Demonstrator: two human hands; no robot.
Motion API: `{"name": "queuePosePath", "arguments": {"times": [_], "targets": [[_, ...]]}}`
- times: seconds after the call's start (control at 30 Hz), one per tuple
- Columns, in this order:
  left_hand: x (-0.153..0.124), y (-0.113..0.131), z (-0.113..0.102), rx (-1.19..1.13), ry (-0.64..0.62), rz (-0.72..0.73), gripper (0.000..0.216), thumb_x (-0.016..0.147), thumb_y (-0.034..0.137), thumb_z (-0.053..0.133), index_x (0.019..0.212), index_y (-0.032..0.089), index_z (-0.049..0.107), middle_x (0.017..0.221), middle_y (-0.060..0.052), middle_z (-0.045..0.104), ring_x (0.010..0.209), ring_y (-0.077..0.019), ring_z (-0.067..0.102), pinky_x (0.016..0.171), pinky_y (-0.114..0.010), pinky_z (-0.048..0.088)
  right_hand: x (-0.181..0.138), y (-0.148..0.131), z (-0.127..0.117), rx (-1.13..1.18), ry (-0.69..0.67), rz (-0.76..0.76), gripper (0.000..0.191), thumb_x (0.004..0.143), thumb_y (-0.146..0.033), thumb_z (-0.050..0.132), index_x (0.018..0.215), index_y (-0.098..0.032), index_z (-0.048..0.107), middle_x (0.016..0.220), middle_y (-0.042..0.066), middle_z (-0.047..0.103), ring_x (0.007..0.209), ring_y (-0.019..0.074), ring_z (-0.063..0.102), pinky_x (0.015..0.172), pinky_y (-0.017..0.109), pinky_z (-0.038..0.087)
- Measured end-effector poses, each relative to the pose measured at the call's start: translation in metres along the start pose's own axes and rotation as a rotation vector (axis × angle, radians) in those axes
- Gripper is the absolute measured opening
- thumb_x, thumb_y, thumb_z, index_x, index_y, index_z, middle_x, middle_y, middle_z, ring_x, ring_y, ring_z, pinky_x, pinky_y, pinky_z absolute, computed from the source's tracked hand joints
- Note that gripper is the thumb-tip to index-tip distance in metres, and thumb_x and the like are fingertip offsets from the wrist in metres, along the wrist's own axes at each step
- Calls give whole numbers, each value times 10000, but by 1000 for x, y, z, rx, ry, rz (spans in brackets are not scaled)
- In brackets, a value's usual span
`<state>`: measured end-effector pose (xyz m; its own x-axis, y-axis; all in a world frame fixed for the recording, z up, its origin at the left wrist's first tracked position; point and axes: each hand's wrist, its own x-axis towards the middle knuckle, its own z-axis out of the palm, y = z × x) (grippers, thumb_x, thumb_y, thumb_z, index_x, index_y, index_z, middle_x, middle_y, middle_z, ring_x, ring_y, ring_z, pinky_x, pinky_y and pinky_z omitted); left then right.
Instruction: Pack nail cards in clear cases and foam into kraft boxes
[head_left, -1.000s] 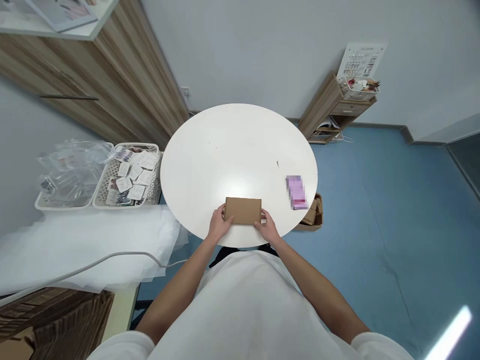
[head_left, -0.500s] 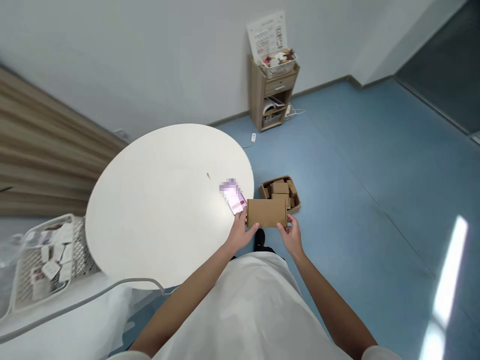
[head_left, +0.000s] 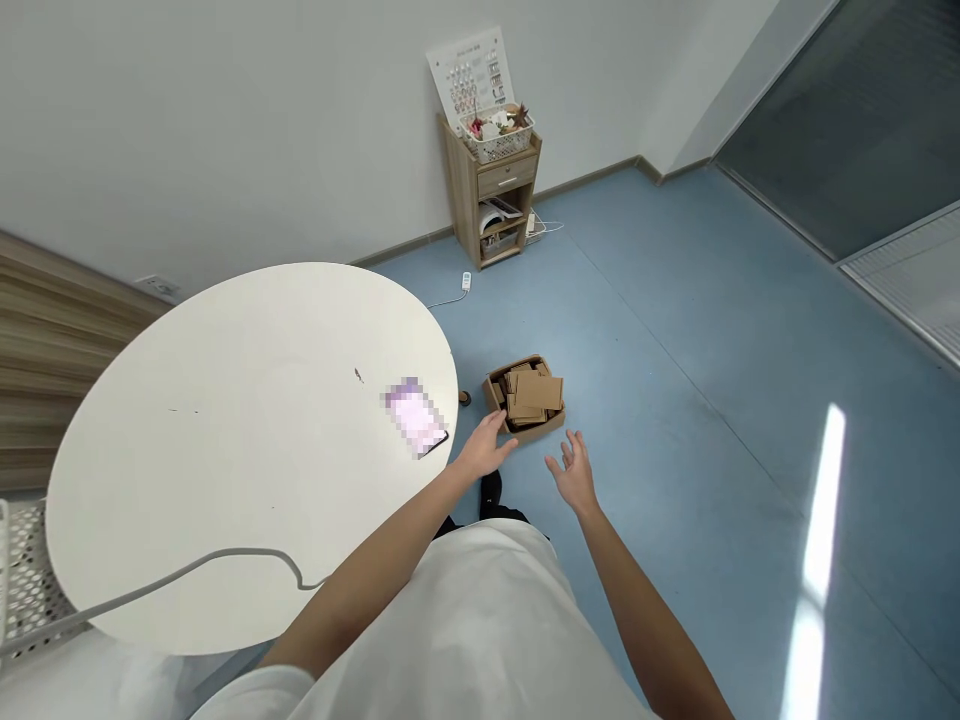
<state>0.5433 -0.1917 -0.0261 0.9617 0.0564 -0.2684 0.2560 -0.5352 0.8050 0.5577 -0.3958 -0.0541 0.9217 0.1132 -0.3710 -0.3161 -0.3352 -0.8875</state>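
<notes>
A flat brown cardboard box (head_left: 539,391) lies slightly tilted on top of several other cardboard boxes in an open brown bin (head_left: 533,434) on the floor. My left hand (head_left: 484,447), fingers spread and holding nothing, is in front of the bin's near left side in this view. Off the near right corner, my right hand (head_left: 573,474) hangs with its fingers apart, also without anything in it. To the left, a phone (head_left: 416,418) lies near the right edge of the white table (head_left: 247,400), its screen blurred out.
A small wooden cabinet (head_left: 491,190) bearing a white basket (head_left: 504,147) stands against the wall. A power strip (head_left: 466,281) with a cable lies on the blue floor. A grey cable (head_left: 217,555) crosses the table's near part. My shoe (head_left: 490,489) is below my hands.
The cardboard box has left my hands and now rests on the pile in the bin. Both hands have opened. The view has shifted right, moving the table leftward in frame.
</notes>
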Motion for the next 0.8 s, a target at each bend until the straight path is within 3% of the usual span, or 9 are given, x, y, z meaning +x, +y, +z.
{"name": "queuePosePath", "arguments": {"times": [0.17,0.27,0.4,0.6,0.8], "targets": [[-54,-18,-14,-134,-69,-92,523,753,415,520,1218,189,447,1236,-118,491,1119,-250,474,919,-382,378,-35,13,15,-21,-87,55,627,680,-340,556,1267,-263,351,1379,83,290,1070,229,521,880,409,420],[-84,-29,-32,-226,-30,-156,533,753,425,518,1229,199,437,1208,-114,519,1076,-243,513,844,-357,433,-46,10,30,-80,-155,48,561,692,-324,535,1231,-243,401,1289,88,425,944,197,589,843,388,440],[-122,-45,-54,-256,76,-214,512,756,423,512,1213,199,454,1173,-116,544,1028,-244,543,754,-336,464,-52,-2,58,-138,-197,-57,513,681,-293,539,1181,-223,452,1217,90,497,764,149,619,838,378,435],[-194,-70,-78,-281,272,-265,469,759,411,496,1182,208,477,1143,-94,559,982,-217,560,719,-315,464,-75,-25,110,-157,-326,-192,466,684,-318,542,1131,-204,488,1091,91,573,689,155,594,770,387,460],[-274,-107,-103,-375,608,-333,401,752,393,498,1103,203,532,1078,-76,587,893,-180,581,747,-314,461,-120,-44,184,-113,-560,-247,412,706,-417,543,1048,-187,528,958,100,607,743,189,586,726,382,482]]}}
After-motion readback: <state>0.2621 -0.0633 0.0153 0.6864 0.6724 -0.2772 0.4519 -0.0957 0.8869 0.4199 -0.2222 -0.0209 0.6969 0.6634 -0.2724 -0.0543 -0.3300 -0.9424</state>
